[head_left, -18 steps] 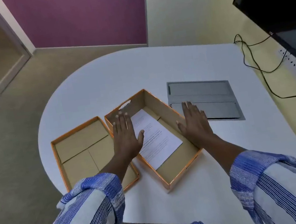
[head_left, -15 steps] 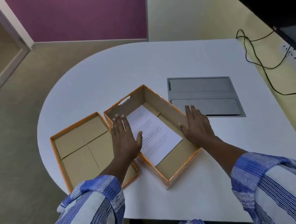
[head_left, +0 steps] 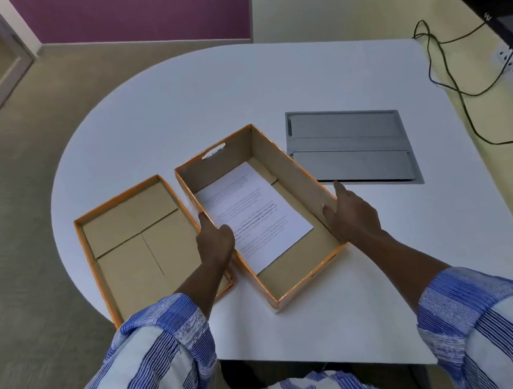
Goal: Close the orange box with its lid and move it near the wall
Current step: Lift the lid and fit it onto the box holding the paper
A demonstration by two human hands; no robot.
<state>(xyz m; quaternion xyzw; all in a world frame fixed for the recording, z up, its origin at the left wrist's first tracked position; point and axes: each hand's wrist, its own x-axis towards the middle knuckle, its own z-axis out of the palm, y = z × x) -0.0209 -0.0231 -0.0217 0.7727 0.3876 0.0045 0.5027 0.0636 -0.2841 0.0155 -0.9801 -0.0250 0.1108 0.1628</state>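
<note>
Lid: lies upside down on the white table, at the left, just beside the box, its orange rim up and brown inside showing.
Left hand: my hand sits between lid and box, curled against the box's left long wall from outside, thumb at the top edge; it presses that wall, and I cannot tell whether the fingers close around anything.
Orange box: stands open in the middle of the table, angled with its far end leaning right, a cut-out handle in the far short wall.
Paper: one printed sheet lies flat on the box floor, toward the far end.
Right hand: my hand lies against the box's right long wall, thumb inside the rim, forefinger stretched along the outside, pinching the wall between them.
Grey panel: set flush in the table just right of the box.
Cables: run down the cream wall at the far right.
</note>
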